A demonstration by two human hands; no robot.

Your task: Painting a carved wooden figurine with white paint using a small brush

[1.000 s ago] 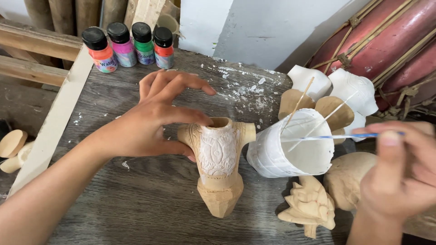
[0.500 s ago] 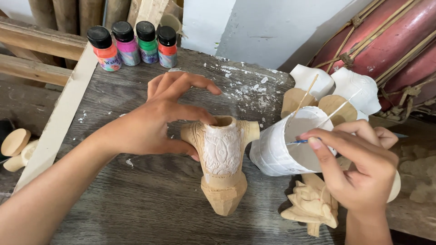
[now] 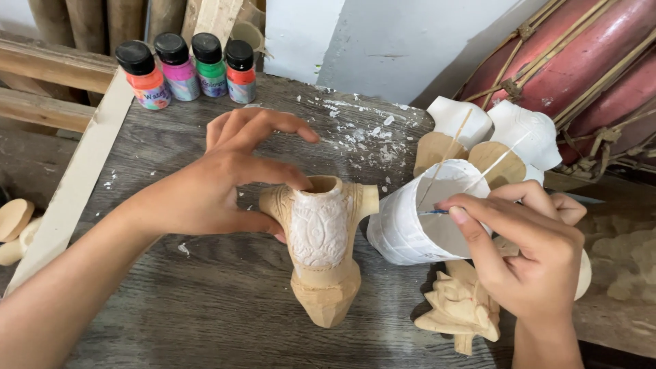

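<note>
A carved wooden torso figure (image 3: 321,263) lies on the grey plank table (image 3: 171,307), its chest partly coated white. My left hand (image 3: 225,184) grips it at the neck and shoulder, thumb and fingers around its upper left side. My right hand (image 3: 523,249) pinches a thin brush (image 3: 437,212) whose tip reaches into a white paint cup (image 3: 410,225) tilted on its side just right of the figure. Thin sticks lean out of the cup.
Several small paint bottles (image 3: 188,68) stand at the table's back left. Two white-coated torso pieces (image 3: 492,133) lie behind the cup, a carved wooden piece (image 3: 461,307) under my right hand. Red drums (image 3: 581,61) at right, wooden planks (image 3: 75,178) at left.
My right hand has come in from the right edge and brought the brush down into the cup. My left hand keeps its hold on the figure.
</note>
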